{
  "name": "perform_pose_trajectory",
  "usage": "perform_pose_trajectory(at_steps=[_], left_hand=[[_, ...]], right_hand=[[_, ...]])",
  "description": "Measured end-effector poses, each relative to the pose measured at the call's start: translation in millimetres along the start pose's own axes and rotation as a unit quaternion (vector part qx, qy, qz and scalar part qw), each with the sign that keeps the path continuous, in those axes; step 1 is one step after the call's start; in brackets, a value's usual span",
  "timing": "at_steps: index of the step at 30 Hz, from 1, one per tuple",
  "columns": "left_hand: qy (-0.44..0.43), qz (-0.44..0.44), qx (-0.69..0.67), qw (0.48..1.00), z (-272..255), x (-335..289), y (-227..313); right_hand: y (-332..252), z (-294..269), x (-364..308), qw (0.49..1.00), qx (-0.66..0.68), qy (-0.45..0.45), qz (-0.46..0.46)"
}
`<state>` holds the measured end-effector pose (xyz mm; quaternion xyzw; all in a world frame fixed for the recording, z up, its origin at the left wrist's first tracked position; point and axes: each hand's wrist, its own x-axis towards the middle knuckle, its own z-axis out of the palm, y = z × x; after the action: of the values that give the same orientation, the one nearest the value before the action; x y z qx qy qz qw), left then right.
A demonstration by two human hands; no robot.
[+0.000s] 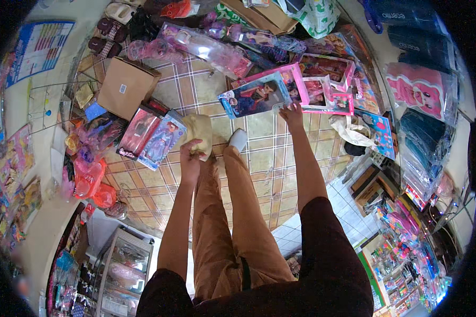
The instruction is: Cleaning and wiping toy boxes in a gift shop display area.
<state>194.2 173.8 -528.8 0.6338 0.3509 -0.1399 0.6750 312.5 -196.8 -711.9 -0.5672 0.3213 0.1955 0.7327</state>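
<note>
The blue doll box [255,98], toward the tiled floor's [280,153] far edge, could jostle the pink doll box [302,89] it overlaps if dragged by one corner. The left hand's [192,150] curled grip pinches a cream cloth [198,134]; the right hand [291,114] reaches forward to the blue box's near right corner, whether pinching I cannot tell.

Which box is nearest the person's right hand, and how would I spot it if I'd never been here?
From the tiled floor, look along to the person's right hand. Just beyond it is a wide toy box with a light-blue border around a darker front. That blue border sets it apart from the pink-edged boxes beside it.
</note>
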Motion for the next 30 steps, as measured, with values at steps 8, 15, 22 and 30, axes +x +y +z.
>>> perform_pose_trajectory(at_steps=[8, 15, 22, 30], left_hand=[[-0.067, -0.073, -0.171, 0.980, 48, -84, 91], [-0.118, -0.096, -0.239, 0.959, 59, -167, 194], [-0.106, 0.003, -0.199, 0.974, 56, -232, 264], [0.018, 0.022, -0.197, 0.980, 42, -274, 266]], right_hand=[[-22, 56, -110, 0.970, -0.051, -0.177, 0.160], [-169, 170, -259, 0.847, 0.285, -0.331, 0.303], [-275, 189, -335, 0.878, 0.196, -0.391, 0.195], [-320, 196, -410, 0.844, 0.247, -0.445, 0.168]])
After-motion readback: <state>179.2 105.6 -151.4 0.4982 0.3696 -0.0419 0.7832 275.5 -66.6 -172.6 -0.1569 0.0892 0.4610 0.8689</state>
